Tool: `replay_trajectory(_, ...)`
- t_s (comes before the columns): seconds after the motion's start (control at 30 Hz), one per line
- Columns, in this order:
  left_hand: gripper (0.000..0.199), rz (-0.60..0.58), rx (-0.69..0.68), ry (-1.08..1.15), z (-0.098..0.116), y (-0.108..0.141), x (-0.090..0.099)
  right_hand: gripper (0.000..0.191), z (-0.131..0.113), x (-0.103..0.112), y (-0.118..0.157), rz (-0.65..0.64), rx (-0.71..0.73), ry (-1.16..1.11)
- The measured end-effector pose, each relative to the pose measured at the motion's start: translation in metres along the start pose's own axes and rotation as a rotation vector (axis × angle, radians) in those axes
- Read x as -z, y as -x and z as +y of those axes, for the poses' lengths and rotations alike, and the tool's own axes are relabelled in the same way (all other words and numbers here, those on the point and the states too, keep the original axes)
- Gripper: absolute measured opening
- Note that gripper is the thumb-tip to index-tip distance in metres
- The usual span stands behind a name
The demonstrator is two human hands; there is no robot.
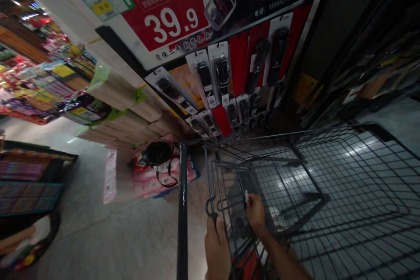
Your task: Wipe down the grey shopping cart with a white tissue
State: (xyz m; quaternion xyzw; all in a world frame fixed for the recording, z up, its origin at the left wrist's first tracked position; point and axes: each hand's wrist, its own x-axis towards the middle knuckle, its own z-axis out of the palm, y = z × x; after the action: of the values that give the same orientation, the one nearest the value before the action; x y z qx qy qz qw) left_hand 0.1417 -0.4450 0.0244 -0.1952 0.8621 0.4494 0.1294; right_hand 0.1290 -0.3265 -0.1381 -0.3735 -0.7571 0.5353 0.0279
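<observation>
A grey wire shopping cart [315, 175] fills the right side of the head view, its dark handle bar [183, 210] standing to the left. My left hand [218, 245] is closed by the looped wires at the handle end, with a thin dark piece between thumb and fingers that I cannot identify. Inside the cart's outline, my right hand [256, 213] pinches a small whitish scrap [246, 194] near a dark flat panel [245, 180] on the wire. An orange-red thing [251, 266] lies below the hands, mostly hidden.
Packaged belts [222, 72] hang on a rack beyond the cart, under a price sign [170, 22]. Pink packages [154, 177] with a black bag [159, 153] on top sit on the floor. Stacked cartons [114, 89] stand left of the rack, and a low display [29, 179] further left.
</observation>
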Motion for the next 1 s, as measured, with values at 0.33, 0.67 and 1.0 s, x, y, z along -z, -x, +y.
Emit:
replay_trajectory(0.33, 0.050, 0.009, -0.021, -0.035, -0.003, -0.004, -0.001, 0.020, 0.038, 0.013, -0.007, 0.004, -0.247, 0.079)
replay_trajectory(0.67, 0.054, 0.109, -0.114, -0.033, -0.015, -0.014, -0.009, 0.033, -0.001, 0.009, 0.018, -0.036, -0.065, -0.135)
replay_trajectory(1.0, 0.058, 0.050, -0.167, 0.055, -0.006, -0.013, -0.003, 0.033, -0.054, 0.015, 0.060, -0.086, 0.081, -0.262)
